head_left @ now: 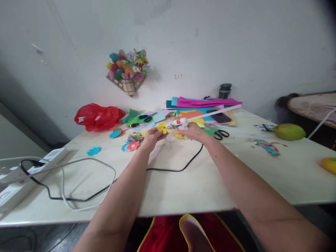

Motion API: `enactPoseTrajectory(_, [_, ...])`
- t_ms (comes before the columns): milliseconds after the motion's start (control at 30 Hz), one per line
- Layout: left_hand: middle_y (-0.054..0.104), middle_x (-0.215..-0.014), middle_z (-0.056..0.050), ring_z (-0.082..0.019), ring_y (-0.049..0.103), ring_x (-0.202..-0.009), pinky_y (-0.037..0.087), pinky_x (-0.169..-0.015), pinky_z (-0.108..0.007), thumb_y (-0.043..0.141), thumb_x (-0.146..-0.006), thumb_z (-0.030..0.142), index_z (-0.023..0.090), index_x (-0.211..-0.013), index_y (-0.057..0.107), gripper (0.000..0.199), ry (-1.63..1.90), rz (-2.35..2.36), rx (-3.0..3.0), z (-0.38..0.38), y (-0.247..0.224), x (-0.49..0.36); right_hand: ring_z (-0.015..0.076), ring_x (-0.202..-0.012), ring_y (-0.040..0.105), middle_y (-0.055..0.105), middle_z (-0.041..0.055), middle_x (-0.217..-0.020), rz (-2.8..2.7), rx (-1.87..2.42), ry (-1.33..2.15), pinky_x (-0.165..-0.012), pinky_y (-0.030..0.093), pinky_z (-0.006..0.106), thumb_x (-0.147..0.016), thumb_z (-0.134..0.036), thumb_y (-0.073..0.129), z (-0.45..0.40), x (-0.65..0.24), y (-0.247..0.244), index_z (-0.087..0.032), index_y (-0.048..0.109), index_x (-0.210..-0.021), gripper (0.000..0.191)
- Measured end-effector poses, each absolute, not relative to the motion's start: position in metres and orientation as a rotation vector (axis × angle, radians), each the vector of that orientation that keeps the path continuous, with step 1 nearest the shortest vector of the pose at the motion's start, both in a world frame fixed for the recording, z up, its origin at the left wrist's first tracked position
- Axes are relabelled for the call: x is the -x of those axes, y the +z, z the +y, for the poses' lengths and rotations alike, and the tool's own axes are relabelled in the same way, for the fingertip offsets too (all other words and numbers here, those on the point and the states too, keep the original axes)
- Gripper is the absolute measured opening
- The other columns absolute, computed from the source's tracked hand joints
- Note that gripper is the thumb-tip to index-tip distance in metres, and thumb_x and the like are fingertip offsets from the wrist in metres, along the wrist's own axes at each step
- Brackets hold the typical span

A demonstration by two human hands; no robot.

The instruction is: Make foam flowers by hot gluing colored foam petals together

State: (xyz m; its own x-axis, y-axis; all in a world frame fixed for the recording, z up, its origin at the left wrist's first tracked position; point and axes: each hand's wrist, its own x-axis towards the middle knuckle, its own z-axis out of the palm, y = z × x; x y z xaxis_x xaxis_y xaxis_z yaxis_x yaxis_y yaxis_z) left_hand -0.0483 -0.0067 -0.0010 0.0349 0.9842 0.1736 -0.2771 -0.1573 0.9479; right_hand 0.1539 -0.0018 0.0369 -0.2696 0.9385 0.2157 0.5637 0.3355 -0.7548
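My left hand [153, 137] pinches a yellow paper flower [163, 127] between its fingertips, above the middle of the table. Just to the right, my right hand [193, 132] is wrapped round a white hot glue gun [181, 123], its nozzle pointing left at the flower. Whether nozzle and flower touch, I cannot tell. A long white stick [215, 112] slants up to the right from the back of the gun. From below my right hand a black cord [178, 170] runs across the table to the left. More paper flowers [133, 145] lie beside my left hand.
Left stands a power strip [52, 157] with looped cables, and a red plastic bag [97, 116] behind. Scissors [148, 117] and coloured sheets [210, 102] lie at the back, another pair of scissors [222, 134] by my right hand. A mango [289, 131] sits right.
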Motion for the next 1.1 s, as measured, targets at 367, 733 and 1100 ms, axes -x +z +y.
enactPoseTrajectory(367, [0.066, -0.076, -0.005, -0.017, 0.065, -0.074, 0.047, -0.088, -0.043, 0.070, -0.063, 0.023, 0.011, -0.081, 0.056, 0.026, 1.412, 0.885, -1.169, -0.0065, -0.0011, 0.0492, 0.0117, -0.049, 0.049, 0.054, 0.0013, -0.052, -1.990, 1.345, 0.663, -0.043, 0.036, 0.020, -0.066, -0.044, 0.064, -0.0048, -0.1556, 0.0430, -0.015, 0.062, -0.074, 0.030])
enactPoseTrajectory(733, [0.067, -0.080, -0.006, -0.018, 0.066, -0.075, 0.047, -0.088, -0.043, 0.073, -0.060, 0.028, 0.011, -0.082, 0.056, 0.032, 1.378, 0.892, -1.197, -0.0068, -0.0014, 0.0478, 0.0144, -0.056, 0.055, 0.058, 0.0033, -0.058, -2.014, 1.336, 0.607, -0.048, 0.038, 0.021, -0.067, -0.043, 0.063, -0.0052, -0.1556, 0.0433, -0.014, 0.063, -0.076, 0.030])
enactPoseTrajectory(1100, [0.067, -0.080, -0.007, -0.020, 0.065, -0.080, 0.048, -0.086, -0.040, 0.071, -0.063, 0.024, 0.010, -0.085, 0.057, 0.030, 1.413, 0.854, -1.175, -0.0046, -0.0031, 0.0494, 0.0159, -0.059, 0.056, 0.059, 0.0035, -0.058, -2.036, 1.359, 0.552, -0.050, 0.039, 0.022, -0.067, -0.043, 0.063, -0.0042, -0.1555, 0.0436, -0.015, 0.064, -0.076, 0.030])
